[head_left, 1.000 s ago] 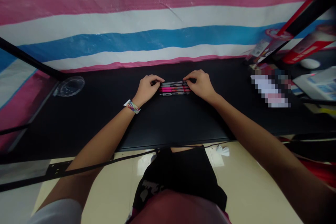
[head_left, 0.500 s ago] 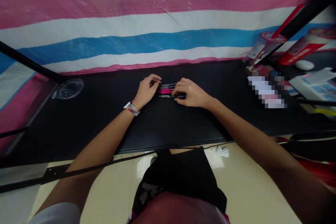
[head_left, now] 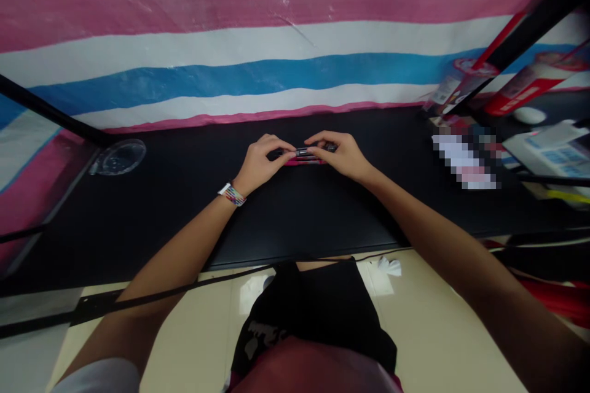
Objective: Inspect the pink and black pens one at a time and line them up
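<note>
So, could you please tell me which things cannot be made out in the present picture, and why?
All in the head view:
- Exact number of pens: fingers of the left hand and right hand cover parts of them.
- Details of the pale item at right: pixel blocks mask it.
- Lettering on the red-and-white container: blurred.
- Rest of the pale sleeve: cut off by the bottom edge.

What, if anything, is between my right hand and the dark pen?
Nothing visible: the fingers of the right hand are at the dark pen, with the left hand at its other end. A pink pen shows on its near side, not between.
</note>
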The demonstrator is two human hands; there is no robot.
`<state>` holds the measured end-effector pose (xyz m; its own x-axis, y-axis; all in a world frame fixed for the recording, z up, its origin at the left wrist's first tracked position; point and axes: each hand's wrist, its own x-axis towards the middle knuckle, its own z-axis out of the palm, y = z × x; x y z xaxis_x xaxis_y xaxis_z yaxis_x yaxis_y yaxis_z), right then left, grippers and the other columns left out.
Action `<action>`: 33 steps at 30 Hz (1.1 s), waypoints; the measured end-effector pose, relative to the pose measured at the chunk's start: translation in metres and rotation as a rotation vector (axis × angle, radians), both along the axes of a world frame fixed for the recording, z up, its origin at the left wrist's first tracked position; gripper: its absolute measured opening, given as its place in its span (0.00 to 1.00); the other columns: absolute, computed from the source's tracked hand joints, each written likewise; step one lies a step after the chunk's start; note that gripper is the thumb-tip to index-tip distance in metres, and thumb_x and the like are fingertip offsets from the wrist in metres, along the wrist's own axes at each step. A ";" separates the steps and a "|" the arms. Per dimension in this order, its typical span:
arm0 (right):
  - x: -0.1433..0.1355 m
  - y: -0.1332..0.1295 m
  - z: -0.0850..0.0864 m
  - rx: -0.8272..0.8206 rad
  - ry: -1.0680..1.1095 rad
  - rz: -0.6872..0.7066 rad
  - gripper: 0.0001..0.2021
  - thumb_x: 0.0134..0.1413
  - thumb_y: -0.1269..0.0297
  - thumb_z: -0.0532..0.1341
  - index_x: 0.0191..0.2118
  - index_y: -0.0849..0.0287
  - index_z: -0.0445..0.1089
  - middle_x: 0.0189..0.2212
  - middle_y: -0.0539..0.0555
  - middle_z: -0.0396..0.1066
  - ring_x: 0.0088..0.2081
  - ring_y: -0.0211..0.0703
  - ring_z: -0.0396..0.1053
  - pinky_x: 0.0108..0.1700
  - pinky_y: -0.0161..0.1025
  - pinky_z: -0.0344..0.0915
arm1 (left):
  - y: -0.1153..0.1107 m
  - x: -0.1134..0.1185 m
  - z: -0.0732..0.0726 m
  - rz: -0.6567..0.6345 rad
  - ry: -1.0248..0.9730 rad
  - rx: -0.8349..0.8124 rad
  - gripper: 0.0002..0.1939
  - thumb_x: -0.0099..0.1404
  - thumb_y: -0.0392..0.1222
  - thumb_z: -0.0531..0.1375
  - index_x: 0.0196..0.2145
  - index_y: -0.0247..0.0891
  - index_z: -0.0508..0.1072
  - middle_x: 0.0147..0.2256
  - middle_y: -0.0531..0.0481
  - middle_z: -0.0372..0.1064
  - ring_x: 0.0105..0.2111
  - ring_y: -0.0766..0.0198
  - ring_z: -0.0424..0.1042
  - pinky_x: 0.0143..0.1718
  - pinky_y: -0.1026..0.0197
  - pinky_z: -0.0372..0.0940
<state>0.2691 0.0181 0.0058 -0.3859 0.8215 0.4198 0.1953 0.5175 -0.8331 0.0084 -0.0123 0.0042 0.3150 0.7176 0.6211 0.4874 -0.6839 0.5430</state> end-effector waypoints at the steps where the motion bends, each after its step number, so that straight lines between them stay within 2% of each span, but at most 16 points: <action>1: 0.000 0.001 0.001 -0.051 0.031 -0.015 0.14 0.60 0.51 0.75 0.44 0.55 0.87 0.35 0.53 0.82 0.33 0.42 0.71 0.39 0.43 0.69 | 0.001 0.000 0.000 0.003 -0.019 -0.008 0.02 0.75 0.43 0.71 0.44 0.46 0.86 0.41 0.49 0.84 0.43 0.55 0.79 0.50 0.49 0.72; 5: 0.003 0.005 0.002 -0.304 0.239 -0.006 0.15 0.61 0.47 0.75 0.41 0.55 0.87 0.27 0.50 0.75 0.28 0.39 0.68 0.33 0.40 0.66 | 0.003 -0.002 -0.002 0.062 -0.082 -0.018 0.06 0.72 0.40 0.73 0.46 0.47 0.86 0.42 0.49 0.80 0.42 0.57 0.79 0.48 0.50 0.75; 7: 0.006 0.008 0.002 -0.408 0.315 0.019 0.16 0.58 0.48 0.77 0.42 0.55 0.87 0.28 0.50 0.76 0.28 0.38 0.69 0.33 0.39 0.69 | 0.004 -0.003 -0.002 0.086 -0.109 -0.024 0.07 0.71 0.38 0.73 0.47 0.47 0.87 0.42 0.50 0.79 0.42 0.58 0.78 0.48 0.51 0.76; 10: 0.009 0.012 -0.001 -0.471 0.337 0.023 0.17 0.53 0.50 0.80 0.43 0.56 0.87 0.33 0.53 0.81 0.30 0.39 0.73 0.36 0.41 0.74 | 0.006 -0.005 -0.003 0.111 -0.125 -0.048 0.08 0.71 0.38 0.73 0.47 0.47 0.86 0.43 0.49 0.78 0.43 0.57 0.79 0.48 0.50 0.77; 16: 0.008 0.015 -0.009 -0.382 0.307 -0.016 0.17 0.54 0.51 0.80 0.45 0.56 0.89 0.36 0.55 0.84 0.33 0.43 0.78 0.44 0.48 0.80 | 0.006 -0.006 -0.003 0.131 -0.139 -0.100 0.05 0.73 0.41 0.71 0.46 0.49 0.87 0.44 0.49 0.85 0.43 0.56 0.82 0.51 0.49 0.76; 22: 0.011 0.017 -0.009 -0.303 0.272 -0.027 0.15 0.56 0.52 0.78 0.46 0.54 0.89 0.36 0.56 0.85 0.34 0.46 0.79 0.46 0.53 0.81 | 0.005 -0.006 -0.001 0.123 -0.118 -0.155 0.05 0.73 0.46 0.71 0.45 0.48 0.88 0.42 0.49 0.86 0.41 0.57 0.82 0.47 0.51 0.76; 25: 0.012 0.014 -0.006 -0.235 0.255 -0.004 0.13 0.56 0.54 0.79 0.45 0.52 0.90 0.38 0.55 0.85 0.36 0.46 0.80 0.49 0.53 0.81 | 0.002 -0.004 0.002 0.105 -0.184 -0.232 0.08 0.75 0.49 0.68 0.42 0.44 0.87 0.35 0.49 0.83 0.34 0.60 0.80 0.40 0.56 0.76; 28: 0.010 0.011 -0.006 -0.193 0.253 -0.012 0.13 0.56 0.54 0.79 0.45 0.50 0.90 0.40 0.54 0.86 0.37 0.47 0.80 0.50 0.53 0.80 | 0.001 -0.003 0.003 0.119 -0.215 -0.268 0.20 0.79 0.53 0.63 0.32 0.42 0.82 0.25 0.52 0.74 0.27 0.63 0.74 0.35 0.58 0.73; 29: 0.009 0.011 -0.007 -0.206 0.263 -0.021 0.13 0.56 0.53 0.78 0.45 0.50 0.90 0.40 0.54 0.86 0.37 0.47 0.80 0.49 0.53 0.80 | 0.002 -0.003 0.002 0.123 -0.219 -0.268 0.21 0.80 0.54 0.63 0.31 0.42 0.81 0.23 0.53 0.72 0.26 0.64 0.73 0.36 0.58 0.73; 30: 0.008 0.012 -0.008 -0.226 0.276 -0.027 0.14 0.57 0.52 0.78 0.46 0.51 0.90 0.40 0.55 0.86 0.36 0.46 0.80 0.48 0.52 0.80 | 0.002 -0.003 0.001 0.121 -0.230 -0.269 0.19 0.79 0.55 0.64 0.33 0.42 0.82 0.24 0.53 0.72 0.27 0.64 0.74 0.36 0.58 0.74; 32: 0.008 0.015 -0.012 -0.266 0.308 -0.027 0.15 0.57 0.52 0.79 0.47 0.51 0.89 0.39 0.55 0.86 0.35 0.45 0.80 0.46 0.51 0.80 | 0.005 -0.004 -0.001 0.105 -0.270 -0.281 0.13 0.75 0.55 0.69 0.44 0.43 0.84 0.31 0.52 0.78 0.31 0.63 0.77 0.38 0.58 0.75; 33: 0.008 0.017 -0.014 -0.279 0.322 -0.023 0.15 0.57 0.52 0.79 0.47 0.52 0.89 0.39 0.55 0.86 0.34 0.45 0.80 0.46 0.51 0.80 | 0.006 -0.005 -0.003 0.096 -0.292 -0.287 0.14 0.73 0.55 0.71 0.48 0.44 0.83 0.35 0.51 0.81 0.33 0.62 0.79 0.39 0.58 0.76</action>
